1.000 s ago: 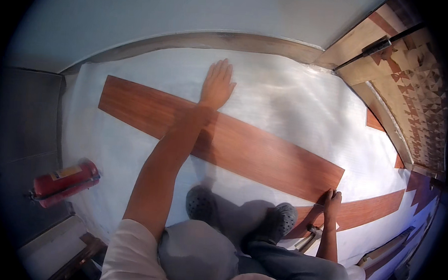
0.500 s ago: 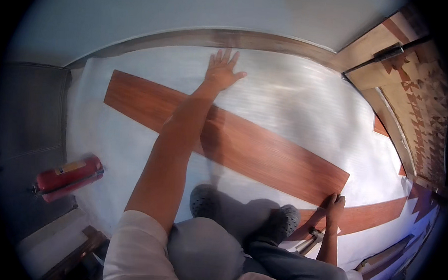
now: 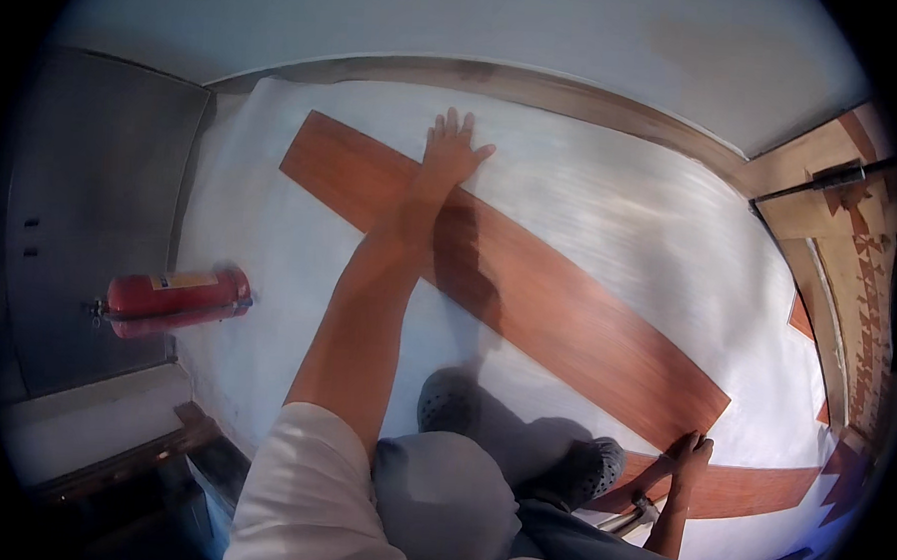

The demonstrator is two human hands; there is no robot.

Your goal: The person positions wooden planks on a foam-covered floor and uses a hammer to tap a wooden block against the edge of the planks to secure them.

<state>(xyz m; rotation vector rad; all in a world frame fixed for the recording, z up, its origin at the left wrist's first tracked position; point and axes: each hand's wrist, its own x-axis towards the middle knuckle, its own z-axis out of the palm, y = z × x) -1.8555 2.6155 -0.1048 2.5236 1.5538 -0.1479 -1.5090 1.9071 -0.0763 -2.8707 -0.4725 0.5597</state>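
Observation:
A long reddish-brown wood floor plank [image 3: 577,316] lies slantwise across a white underlay sheet [image 3: 613,187]. Beyond its far edge my left hand [image 3: 454,155] is spread, fingers pointing to the wall, my forearm crossing above the plank. Whether that palm touches the sheet I cannot tell. At the plank's near right corner, my right hand [image 3: 693,459] has its fingers closed on the end. A second plank [image 3: 750,491] runs beneath that hand, partly hidden by it. Beside my right wrist is a metal-headed hammer [image 3: 644,510], its handle partly covered by my leg.
A red fire extinguisher [image 3: 180,293] lies at the left. A wooden strip [image 3: 576,100] edges the far wall [image 3: 480,26]. A dark panel [image 3: 101,205] stands left; cut brown pieces and boards [image 3: 855,258] are at the right. My dark perforated shoes [image 3: 590,471] are on the sheet.
The whole view has turned, swinging the planks and extinguisher in the picture. My left hand has drawn back from the wall toward the plank. My right hand stays at the plank's end.

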